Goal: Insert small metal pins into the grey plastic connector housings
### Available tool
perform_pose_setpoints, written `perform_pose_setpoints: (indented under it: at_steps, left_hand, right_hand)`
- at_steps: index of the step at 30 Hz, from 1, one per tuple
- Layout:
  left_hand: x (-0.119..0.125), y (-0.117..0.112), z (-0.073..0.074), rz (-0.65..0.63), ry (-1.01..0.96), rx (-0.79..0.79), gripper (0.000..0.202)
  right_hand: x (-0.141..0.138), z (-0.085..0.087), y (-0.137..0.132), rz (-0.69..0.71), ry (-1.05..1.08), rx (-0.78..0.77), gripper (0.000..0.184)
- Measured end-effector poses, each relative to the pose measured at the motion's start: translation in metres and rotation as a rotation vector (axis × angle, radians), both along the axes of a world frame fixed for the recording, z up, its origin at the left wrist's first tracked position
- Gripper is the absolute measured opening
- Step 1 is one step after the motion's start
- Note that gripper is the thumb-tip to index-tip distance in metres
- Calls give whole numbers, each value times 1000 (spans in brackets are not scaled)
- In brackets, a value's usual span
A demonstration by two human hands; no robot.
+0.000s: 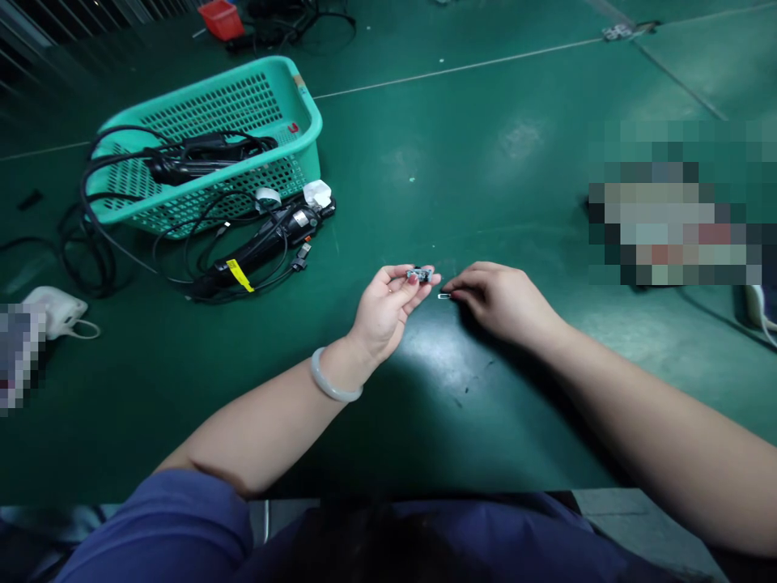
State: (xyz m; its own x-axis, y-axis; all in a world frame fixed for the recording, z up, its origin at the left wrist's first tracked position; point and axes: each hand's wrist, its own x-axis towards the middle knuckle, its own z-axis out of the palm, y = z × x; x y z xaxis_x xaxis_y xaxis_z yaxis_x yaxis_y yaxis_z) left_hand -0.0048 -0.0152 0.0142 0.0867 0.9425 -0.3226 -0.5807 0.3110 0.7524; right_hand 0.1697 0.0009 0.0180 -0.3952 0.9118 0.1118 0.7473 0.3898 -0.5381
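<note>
My left hand (382, 312) is raised over the green table, palm turned up. Its thumb and fingers pinch a small grey and black part (418, 275) whose exact kind I cannot make out. Just to the right, my right hand (501, 300) reaches in palm down with its fingers drawn together. A tiny white-edged rectangular piece (443, 296) shows at those fingertips. Whether it is lifted or still rests on the table is unclear. The two hands are close but apart.
Left of my hands stands a green plastic basket (243, 174) with a black corded device (200, 158) inside. Another black device with a yellow tag (261, 255) lies before it among cables. A white charger (57, 312) sits far left, a red bin (222, 20) at the back.
</note>
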Motion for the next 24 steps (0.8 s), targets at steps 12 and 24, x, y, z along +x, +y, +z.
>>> perform_pose_setpoints:
  at_steps: [12,24]
  left_hand:
    - [3,-2,1,-2,64,13,10]
    - [3,-2,1,5,83,31,10]
  right_hand:
    - [-1,-3,2,63,-131,100,21]
    - [14,4,15,392,-140,216,37]
